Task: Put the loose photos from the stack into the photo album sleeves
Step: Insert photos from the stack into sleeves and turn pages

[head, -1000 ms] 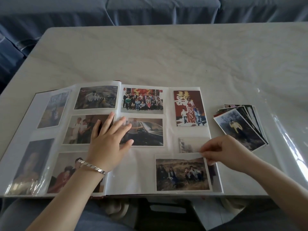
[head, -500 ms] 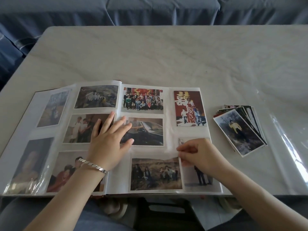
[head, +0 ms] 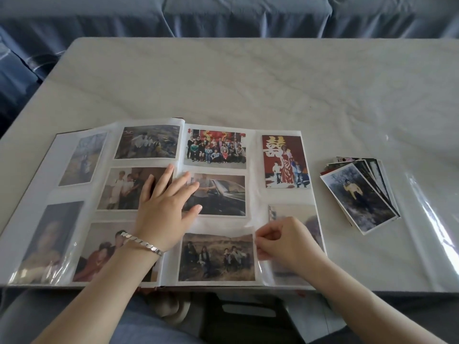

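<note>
An open photo album (head: 255, 170) lies at the table's near edge, most of its clear sleeves filled. My left hand (head: 166, 207) rests flat, fingers spread, across the album's middle fold. A landscape photo of people on brown grass (head: 216, 256) sits in the bottom sleeve of the right page. My right hand (head: 285, 240) has curled fingers at that photo's right edge, pinching the edge of the photo or the sleeve there; which one is unclear. It covers part of a pale photo in the bottom right sleeve. The fanned stack of loose photos (head: 360, 197) lies right of the album.
A clear plastic sheet (head: 427, 219) covers the pale marble-look table (head: 248, 83). A blue-grey sofa (head: 223, 13) stands behind the table. My lap and a dark object on the floor show below the table's near edge.
The grass photo has slid left across the right page into the bottom sleeve. My right hand moved left with it. My left hand has stayed in place.
</note>
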`<state>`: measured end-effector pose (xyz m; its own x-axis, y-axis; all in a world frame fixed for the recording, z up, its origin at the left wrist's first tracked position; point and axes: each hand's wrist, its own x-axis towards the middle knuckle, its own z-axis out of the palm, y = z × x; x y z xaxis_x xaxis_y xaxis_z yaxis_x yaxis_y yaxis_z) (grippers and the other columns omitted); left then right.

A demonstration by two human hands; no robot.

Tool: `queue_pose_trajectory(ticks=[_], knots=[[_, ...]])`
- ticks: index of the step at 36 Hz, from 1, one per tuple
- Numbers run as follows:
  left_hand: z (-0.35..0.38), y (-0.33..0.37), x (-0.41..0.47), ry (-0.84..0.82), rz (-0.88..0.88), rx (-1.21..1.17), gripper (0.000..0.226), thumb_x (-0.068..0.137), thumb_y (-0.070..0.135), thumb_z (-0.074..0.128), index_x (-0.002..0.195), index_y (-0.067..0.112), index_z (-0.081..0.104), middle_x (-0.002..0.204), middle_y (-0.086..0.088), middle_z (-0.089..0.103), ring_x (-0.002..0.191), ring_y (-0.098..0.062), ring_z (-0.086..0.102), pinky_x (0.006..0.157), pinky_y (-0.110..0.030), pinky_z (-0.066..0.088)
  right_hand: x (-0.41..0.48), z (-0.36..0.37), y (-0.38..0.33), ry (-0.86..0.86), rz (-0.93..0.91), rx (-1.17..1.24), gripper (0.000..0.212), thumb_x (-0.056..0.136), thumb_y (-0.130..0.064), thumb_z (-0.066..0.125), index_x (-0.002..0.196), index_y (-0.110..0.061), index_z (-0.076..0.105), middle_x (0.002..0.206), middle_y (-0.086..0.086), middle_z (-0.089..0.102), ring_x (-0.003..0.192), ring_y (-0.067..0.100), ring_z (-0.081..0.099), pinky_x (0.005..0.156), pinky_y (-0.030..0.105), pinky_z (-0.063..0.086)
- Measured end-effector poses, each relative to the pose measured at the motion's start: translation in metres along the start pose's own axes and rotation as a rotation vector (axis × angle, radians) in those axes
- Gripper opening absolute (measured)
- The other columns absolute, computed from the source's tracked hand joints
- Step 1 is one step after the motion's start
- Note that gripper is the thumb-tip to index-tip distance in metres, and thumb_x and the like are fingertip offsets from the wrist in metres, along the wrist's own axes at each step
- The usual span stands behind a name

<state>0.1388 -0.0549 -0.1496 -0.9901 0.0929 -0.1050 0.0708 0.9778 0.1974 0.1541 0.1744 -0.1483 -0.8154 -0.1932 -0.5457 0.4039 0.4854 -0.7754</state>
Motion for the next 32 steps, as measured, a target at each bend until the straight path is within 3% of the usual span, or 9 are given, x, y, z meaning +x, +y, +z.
queue_pose_trajectory(ticks=[5,10,15,24,27,32], knots=[[-0.001,0.001,-0.001,0.005,-0.003,-0.017,0.050,0.093,0.046,0.043,0.141,0.034,0.037,0.154,0.015,0.017,0.144,-0.010,-0.010,0.113,-0.036,-0.013,-0.002,-0.002,-0.005,-0.053,0.064,0.090,0.008,0.085,-0.003,0.063,0.083,-0.004,0.071,0.071,0.009,0.072,0.061,0.014,0.069,0.056,0.017,0.054],[-0.001,0.000,-0.001,0.005,-0.001,-0.020,0.050,0.093,0.047,0.042,0.141,0.034,0.037,0.154,0.016,0.016,0.143,-0.010,-0.011,0.113,-0.036,-0.014,-0.005,-0.002,-0.008,-0.038,0.138,0.183,0.007,0.085,-0.013,0.065,0.078,-0.013,0.067,0.065,-0.001,0.071,0.061,0.012,0.069,0.054,0.019,0.054],[-0.001,0.000,0.000,0.001,-0.001,-0.017,0.050,0.093,0.048,0.041,0.141,0.035,0.036,0.154,0.015,0.015,0.144,-0.010,-0.011,0.113,-0.037,-0.014,-0.007,0.008,-0.002,0.130,0.060,-0.007,0.015,0.073,-0.032,0.077,0.072,-0.020,0.068,0.065,-0.004,0.070,0.061,0.010,0.067,0.062,0.023,0.057],[-0.001,0.000,0.000,0.006,0.000,-0.011,0.050,0.093,0.047,0.042,0.141,0.034,0.036,0.154,0.015,0.016,0.144,-0.010,-0.010,0.113,-0.037,-0.013,-0.014,0.022,0.001,0.333,-0.103,-0.237,0.020,0.081,-0.024,0.071,0.064,-0.027,0.062,0.064,-0.011,0.063,0.059,0.005,0.059,0.055,0.011,0.047],[0.000,0.000,0.000,0.005,0.003,-0.011,0.050,0.093,0.047,0.042,0.141,0.034,0.037,0.154,0.015,0.016,0.143,-0.010,-0.010,0.113,-0.036,-0.014,-0.016,0.025,-0.002,0.335,-0.176,-0.361,0.021,0.085,-0.021,0.066,0.064,-0.023,0.063,0.061,-0.013,0.059,0.056,0.004,0.055,0.052,0.007,0.041],[0.000,0.000,0.000,0.005,-0.002,-0.015,0.050,0.093,0.047,0.043,0.141,0.034,0.038,0.154,0.015,0.017,0.144,-0.010,-0.010,0.113,-0.037,-0.013,-0.014,0.026,-0.003,0.295,-0.189,-0.423,0.028,0.086,-0.018,0.063,0.061,-0.025,0.051,0.061,-0.011,0.055,0.056,0.006,0.053,0.047,0.008,0.036]])
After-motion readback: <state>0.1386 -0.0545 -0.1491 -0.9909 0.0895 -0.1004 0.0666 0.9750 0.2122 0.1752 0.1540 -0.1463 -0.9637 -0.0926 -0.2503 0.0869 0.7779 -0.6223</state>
